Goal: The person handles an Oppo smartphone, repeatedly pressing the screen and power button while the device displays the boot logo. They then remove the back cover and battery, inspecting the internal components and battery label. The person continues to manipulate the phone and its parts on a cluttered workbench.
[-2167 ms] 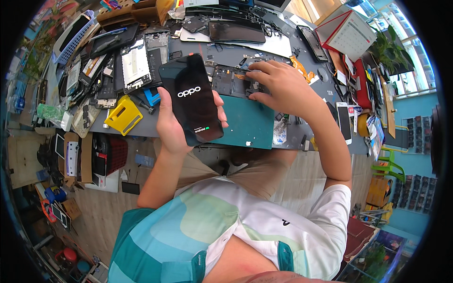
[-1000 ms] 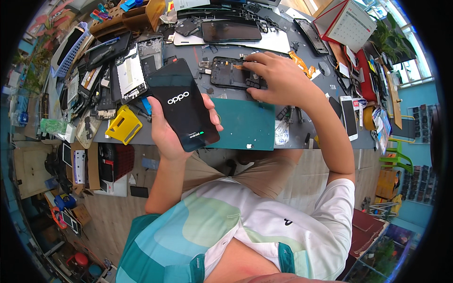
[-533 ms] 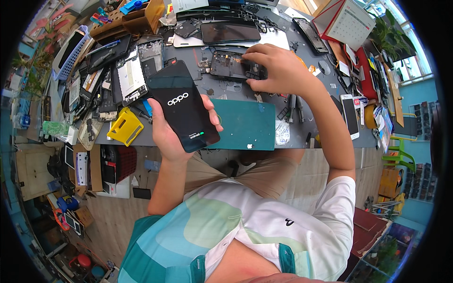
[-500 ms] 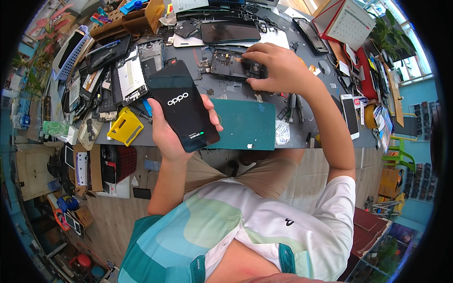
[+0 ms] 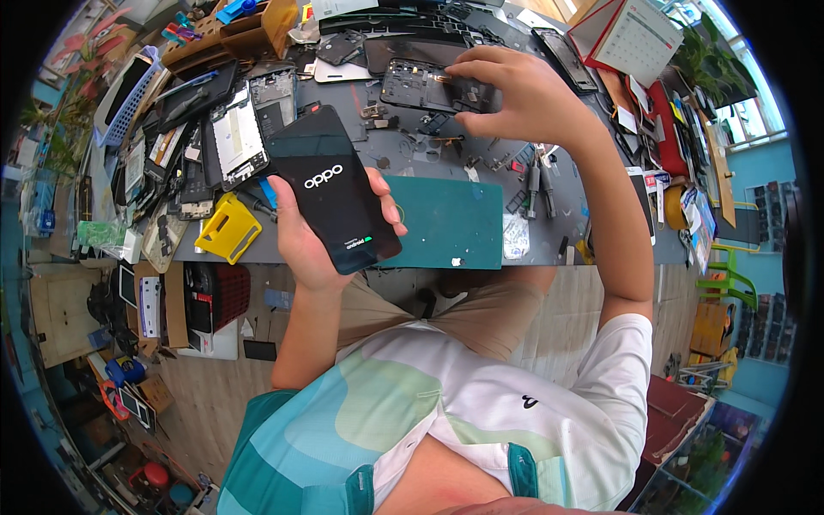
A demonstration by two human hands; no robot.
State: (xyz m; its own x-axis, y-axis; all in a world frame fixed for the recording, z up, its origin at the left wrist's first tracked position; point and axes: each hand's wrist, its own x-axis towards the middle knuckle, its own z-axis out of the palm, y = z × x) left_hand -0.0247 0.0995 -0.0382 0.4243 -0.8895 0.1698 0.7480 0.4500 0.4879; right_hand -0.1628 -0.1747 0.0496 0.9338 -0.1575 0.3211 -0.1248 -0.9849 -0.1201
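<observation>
My left hand [image 5: 322, 245] is wrapped round a black smartphone [image 5: 335, 193], its lit screen facing up with a white logo on a dark background. It is held tilted above the left part of a green work mat [image 5: 451, 219]. Farther off, my right hand [image 5: 528, 94] spans the right end of a bare black phone frame [image 5: 416, 84], fingers on its far edge and thumb at the near side. The hand covers part of that frame. Small loose parts [image 5: 439, 124] lie just nearer than it, and screwdrivers [image 5: 538, 184] lie right of the mat.
Stacked phone parts [image 5: 236, 142] and a yellow plastic holder [image 5: 228, 229] crowd the left of the grey table. A dark screen panel [image 5: 403, 56] lies behind the frame. At the right are a desk calendar [image 5: 635, 51], a white phone [image 5: 640, 202] and a tape roll [image 5: 678, 206].
My right hand has shifted the bare phone frame away from me, toward the dark panel, uncovering small parts on the table. My left hand and the lit smartphone have barely moved.
</observation>
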